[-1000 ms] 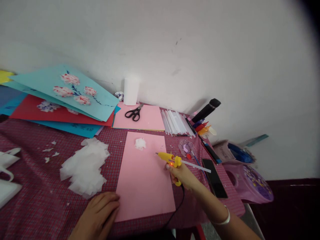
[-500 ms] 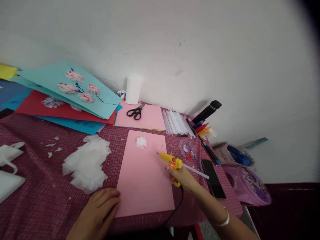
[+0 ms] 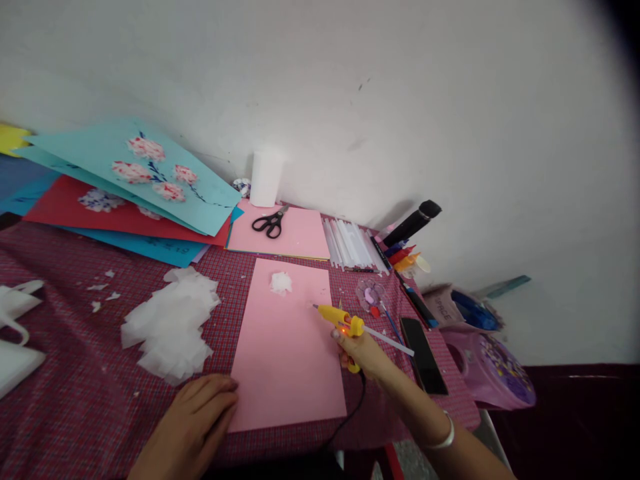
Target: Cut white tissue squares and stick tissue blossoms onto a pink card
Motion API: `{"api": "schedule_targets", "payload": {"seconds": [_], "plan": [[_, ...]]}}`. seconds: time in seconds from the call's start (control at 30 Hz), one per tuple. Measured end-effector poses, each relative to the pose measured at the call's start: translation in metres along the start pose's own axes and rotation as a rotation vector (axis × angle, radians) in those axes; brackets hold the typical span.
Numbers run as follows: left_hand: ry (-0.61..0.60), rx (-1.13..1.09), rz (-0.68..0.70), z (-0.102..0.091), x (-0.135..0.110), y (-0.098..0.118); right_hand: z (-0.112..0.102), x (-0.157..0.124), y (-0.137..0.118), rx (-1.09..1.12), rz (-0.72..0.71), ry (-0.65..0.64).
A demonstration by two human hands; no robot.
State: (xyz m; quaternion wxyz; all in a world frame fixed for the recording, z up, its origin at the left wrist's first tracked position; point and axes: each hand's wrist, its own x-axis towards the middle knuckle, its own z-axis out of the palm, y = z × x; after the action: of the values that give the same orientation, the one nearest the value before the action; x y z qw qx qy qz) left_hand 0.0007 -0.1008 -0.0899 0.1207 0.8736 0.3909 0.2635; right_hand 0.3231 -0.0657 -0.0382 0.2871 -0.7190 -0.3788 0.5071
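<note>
My right hand (image 3: 357, 351) is wrapped round the grip of a yellow hot glue gun (image 3: 333, 315), whose small orange light glows. A clear glue stick (image 3: 387, 340) juts from its back, and the nozzle points left, just over a pink sheet (image 3: 285, 360). Near the top of that sheet lies a small white crumpled paper flower (image 3: 281, 283). My left hand (image 3: 205, 407) rests with its fingers laid out at the sheet's lower left edge, holding nothing. Beside it is a pile of thin white paper pieces (image 3: 173, 327).
Behind the sheet, black scissors (image 3: 271, 223) lie on stacked pink paper (image 3: 305, 233). Spare glue sticks (image 3: 353, 243), a paint palette (image 3: 371, 295) and a phone (image 3: 423, 357) are on the right. Folded cards (image 3: 145, 177) lean at the back left. The gun's cord (image 3: 350, 415) trails toward the front edge.
The view has shifted very slightly. A faint spot now shows on the pink sheet by the glue gun's nozzle. Both hands keep almost the same place.
</note>
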Motion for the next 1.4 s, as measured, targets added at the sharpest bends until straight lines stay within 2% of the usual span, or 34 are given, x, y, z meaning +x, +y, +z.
{"api": "schedule_targets", "payload": {"seconds": [0.2, 0.4, 0.63, 0.73, 0.93, 1.1, 1.23, 1.3, 1.37, 1.4], "plan": [[0.015, -0.018, -0.005, -0.001, 0.002, 0.000, -0.002, 0.005, 0.006, -0.046, 0.016, 0.001], [0.015, -0.039, -0.018, 0.000, 0.001, 0.000, -0.004, 0.000, 0.003, -0.056, -0.057, -0.084], [0.018, -0.045, -0.034, -0.001, 0.002, 0.001, -0.002, 0.001, 0.004, -0.010, -0.011, -0.017], [0.016, -0.051, -0.045, -0.002, 0.003, 0.002, -0.001, 0.000, 0.003, 0.027, 0.012, -0.033], [0.013, -0.050, -0.036, -0.001, 0.002, 0.002, 0.000, 0.002, 0.006, -0.033, 0.008, -0.049], [0.002, -0.038, -0.028, -0.002, 0.002, 0.001, -0.004, 0.005, 0.011, 0.035, -0.019, -0.079], [0.017, -0.038, -0.019, -0.003, 0.003, 0.002, -0.016, 0.005, -0.010, 0.091, 0.046, -0.159], [0.029, -0.037, -0.012, -0.004, 0.004, 0.003, -0.023, 0.006, -0.033, -0.051, 0.081, -0.181], [0.034, -0.042, 0.001, -0.006, 0.006, 0.004, -0.030, 0.010, -0.061, -0.331, 0.001, -0.210], [0.038, -0.048, 0.009, -0.006, 0.006, 0.004, -0.033, 0.012, -0.075, -0.375, -0.041, -0.190]]}}
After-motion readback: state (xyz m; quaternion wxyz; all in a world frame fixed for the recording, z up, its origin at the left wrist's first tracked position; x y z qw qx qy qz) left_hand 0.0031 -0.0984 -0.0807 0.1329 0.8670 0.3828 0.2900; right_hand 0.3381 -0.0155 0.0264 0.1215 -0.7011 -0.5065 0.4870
